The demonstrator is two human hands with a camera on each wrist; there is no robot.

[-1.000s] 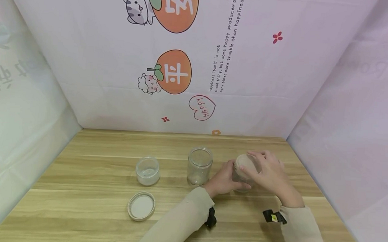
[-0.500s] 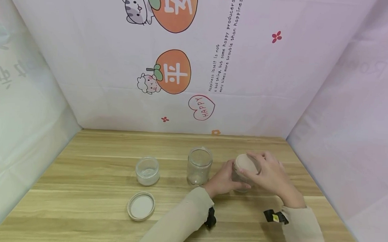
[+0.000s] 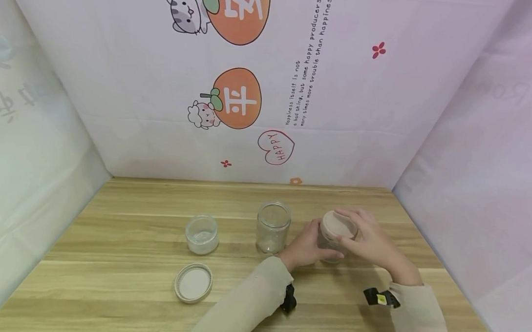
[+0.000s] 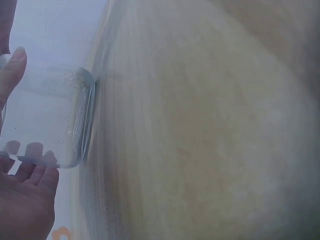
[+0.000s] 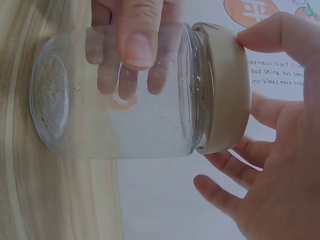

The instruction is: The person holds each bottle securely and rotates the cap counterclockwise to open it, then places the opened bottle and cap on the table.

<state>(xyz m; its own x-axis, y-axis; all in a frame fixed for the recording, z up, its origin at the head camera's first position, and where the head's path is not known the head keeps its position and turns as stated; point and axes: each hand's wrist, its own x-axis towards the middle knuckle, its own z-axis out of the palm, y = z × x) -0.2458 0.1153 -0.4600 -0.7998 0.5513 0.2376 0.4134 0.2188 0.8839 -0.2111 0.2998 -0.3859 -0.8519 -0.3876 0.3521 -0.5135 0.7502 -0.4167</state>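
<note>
A clear glass jar (image 5: 100, 137) stands upright on the table at the right, with brownish specks on its bottom and inner wall. My left hand (image 3: 304, 246) grips the jar's body, thumb on the near side and fingers round the far side. A beige screw lid (image 5: 229, 90) covers the mouth; some of the glass neck shows below its edge. My right hand (image 3: 371, 240) pinches the lid's rim from the right between thumb and fingers. In the left wrist view, fingertips (image 4: 47, 172) press against the glass.
An uncapped tall glass jar (image 3: 273, 230) stands just left of my left hand. Farther left is a low glass jar (image 3: 202, 236), with a loose lid (image 3: 193, 283) lying in front of it. Fabric walls (image 3: 351, 130) enclose the wooden table (image 3: 112, 278) behind and at both sides.
My right thumb has shifted a little to the right along the lid's rim, and the right wrist has moved slightly right. My left hand and the jar have stayed in place.
</note>
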